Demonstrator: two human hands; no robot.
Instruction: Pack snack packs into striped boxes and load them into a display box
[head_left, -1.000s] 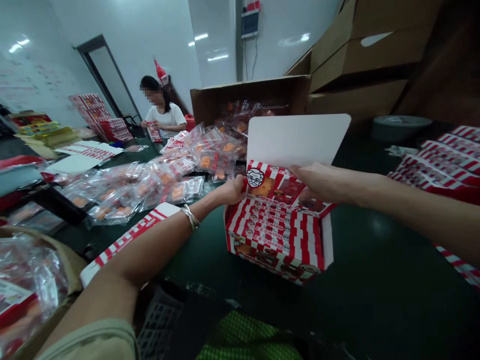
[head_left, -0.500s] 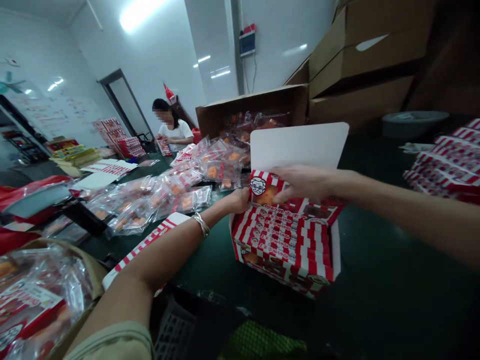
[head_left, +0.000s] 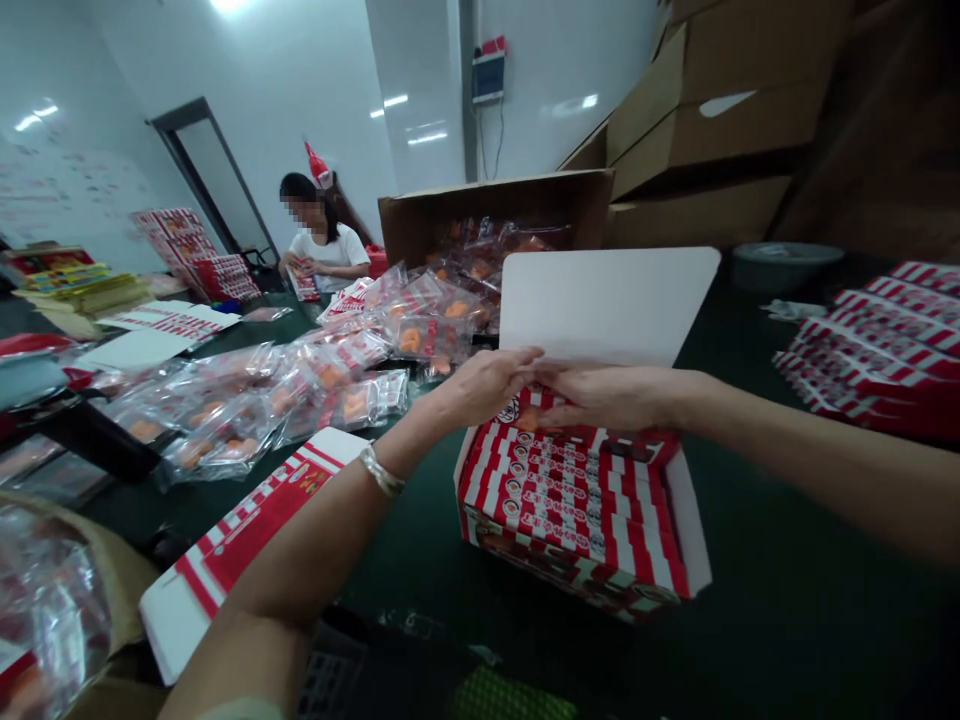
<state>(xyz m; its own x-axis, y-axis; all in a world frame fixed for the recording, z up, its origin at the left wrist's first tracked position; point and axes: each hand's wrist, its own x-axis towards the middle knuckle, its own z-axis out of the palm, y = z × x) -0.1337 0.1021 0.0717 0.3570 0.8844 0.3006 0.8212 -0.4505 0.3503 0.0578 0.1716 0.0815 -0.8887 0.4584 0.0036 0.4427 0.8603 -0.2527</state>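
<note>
My left hand (head_left: 480, 392) and right hand (head_left: 607, 398) close on a small red-and-white packet (head_left: 527, 418) above the long red-striped cardboard box (head_left: 570, 510), its white lid (head_left: 607, 305) upright behind; clear plastic snack bags (head_left: 247, 410) crowd the left.

**Packing room of a small food-packaging workshop**

A long dark-green work table (head_left: 780, 600) is spread with clear plastic packets of orange goods (head_left: 225, 420), and an open red-and-white printed cardboard box (head_left: 570, 510) is set near the middle. Flat red-and-white printed cartons (head_left: 877, 350) are stacked on the near right. Large brown corrugated cartons (head_left: 720, 110) are piled at the far right, behind an open brown carton (head_left: 487, 205) filled with packets. A seated worker in a white T-shirt (head_left: 326, 240) is seen at the table's far end, before plain white walls (head_left: 262, 100) and a far-left doorway (head_left: 214, 170).
</note>
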